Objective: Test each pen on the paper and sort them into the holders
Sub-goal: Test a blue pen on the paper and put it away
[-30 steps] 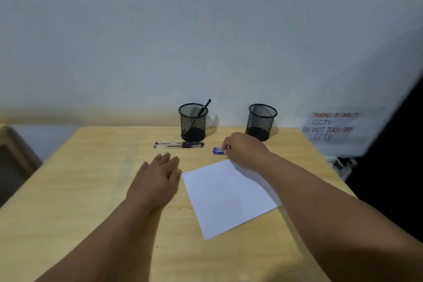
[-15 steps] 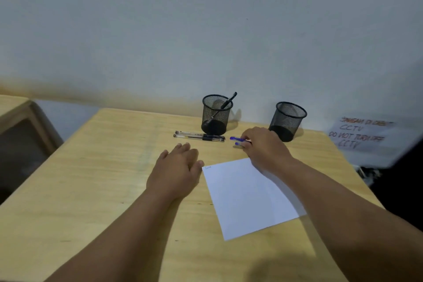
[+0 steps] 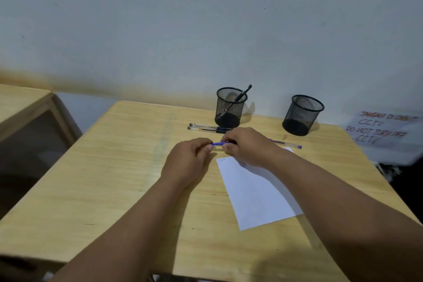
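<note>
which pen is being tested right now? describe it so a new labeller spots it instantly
Start at the white paper on the wooden table. Just above its far corner, the left hand and right hand meet on one blue pen. It is the only pen held; the others lie loose or stand in a holder.
</note>
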